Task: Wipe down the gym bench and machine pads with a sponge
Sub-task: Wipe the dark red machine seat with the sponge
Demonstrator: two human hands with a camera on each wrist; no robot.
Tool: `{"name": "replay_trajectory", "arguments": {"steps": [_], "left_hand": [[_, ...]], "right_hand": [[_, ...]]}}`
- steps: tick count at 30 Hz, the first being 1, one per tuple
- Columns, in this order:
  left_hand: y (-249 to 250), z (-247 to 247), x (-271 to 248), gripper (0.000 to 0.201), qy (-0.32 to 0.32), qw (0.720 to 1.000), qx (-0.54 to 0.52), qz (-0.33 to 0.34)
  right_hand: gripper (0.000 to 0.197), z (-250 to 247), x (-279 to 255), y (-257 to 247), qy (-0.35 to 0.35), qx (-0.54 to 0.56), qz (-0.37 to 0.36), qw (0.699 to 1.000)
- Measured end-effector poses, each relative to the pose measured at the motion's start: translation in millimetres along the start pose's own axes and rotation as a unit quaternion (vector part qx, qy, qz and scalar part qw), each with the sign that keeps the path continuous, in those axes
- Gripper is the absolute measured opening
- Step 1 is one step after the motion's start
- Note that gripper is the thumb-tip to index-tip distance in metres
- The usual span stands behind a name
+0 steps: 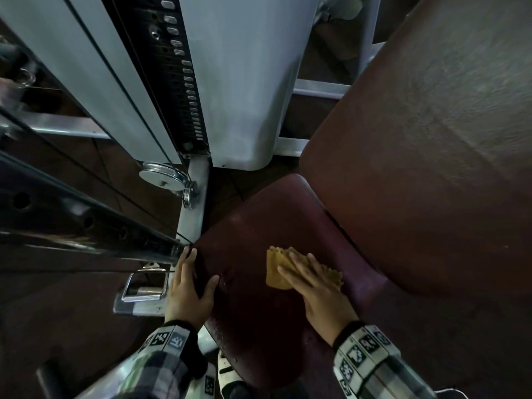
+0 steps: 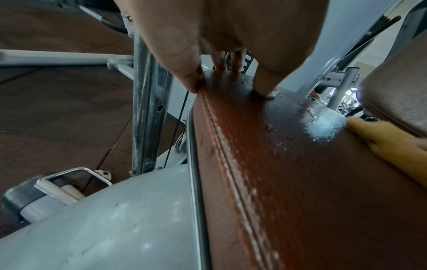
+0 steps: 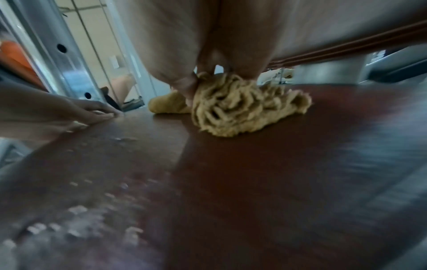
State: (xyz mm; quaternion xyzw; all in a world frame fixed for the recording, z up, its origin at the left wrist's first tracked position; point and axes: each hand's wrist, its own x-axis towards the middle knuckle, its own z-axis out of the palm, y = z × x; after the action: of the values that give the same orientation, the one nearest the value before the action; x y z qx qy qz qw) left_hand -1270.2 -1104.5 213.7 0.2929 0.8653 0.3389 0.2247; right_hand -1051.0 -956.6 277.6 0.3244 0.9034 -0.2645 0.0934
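Note:
The maroon seat pad lies low in the middle, wet with droplets near its left edge. A frayed yellow sponge rests on it. My right hand lies flat on the sponge with straight fingers, pressing it onto the pad. My left hand rests on the seat's left edge, thumb on top and straight fingers along the side. The large maroon back pad rises to the right.
A grey shroud and black weight stack stand behind the seat, with a pulley at their foot. A dark drilled bar and a chrome handle sit close to my left hand. Brown floor tiles lie below.

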Motion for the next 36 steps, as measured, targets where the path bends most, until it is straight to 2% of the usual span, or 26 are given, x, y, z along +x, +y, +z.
{"name": "replay_trajectory", "arguments": {"steps": [6,9,12,15,18,23,26,31,36], "left_hand": [[-1.4,-0.1,-0.3,0.074,-0.001,1.0,-0.006,-0.002],[-1.2,0.0,-0.8,0.074,0.001,1.0,-0.005,-0.005],[-0.8,0.7,-0.1,0.074,-0.002,1.0,-0.004,-0.005],[-1.8,0.6,-0.1,0.075,-0.006,1.0,0.003,-0.008],[-3.2,1.0,0.2,0.075,-0.002,1.0,0.003,-0.007],[-5.6,1.6,1.0,0.071,0.0,1.0,-0.001,-0.004],[-6.0,2.0,0.7,0.072,0.004,1.0,-0.005,0.009],[-4.8,2.4,0.6,0.073,0.0,1.0,-0.004,0.004],[-6.8,3.0,1.0,0.074,-0.002,1.0,0.003,0.004]], "right_hand": [[0.086,-15.3,-25.0,37.6,0.021,0.003,0.079,0.997],[0.09,-4.0,-47.1,34.6,0.031,0.012,0.097,0.995],[0.093,13.2,-61.3,19.5,0.007,0.041,0.12,0.992],[0.097,18.3,-56.3,-4.4,-0.001,0.043,0.099,0.994],[0.086,15.1,-29.5,-18.2,0.033,0.027,0.079,0.996],[0.074,-10.0,12.1,0.7,0.066,0.035,0.103,0.992],[0.073,-8.6,0.3,24.0,0.06,0.029,0.128,0.99],[0.099,13.4,-50.8,18.4,0.053,-0.009,0.139,0.989],[0.089,39.7,-44.5,-15.5,0.074,0.015,0.122,0.99]]}}
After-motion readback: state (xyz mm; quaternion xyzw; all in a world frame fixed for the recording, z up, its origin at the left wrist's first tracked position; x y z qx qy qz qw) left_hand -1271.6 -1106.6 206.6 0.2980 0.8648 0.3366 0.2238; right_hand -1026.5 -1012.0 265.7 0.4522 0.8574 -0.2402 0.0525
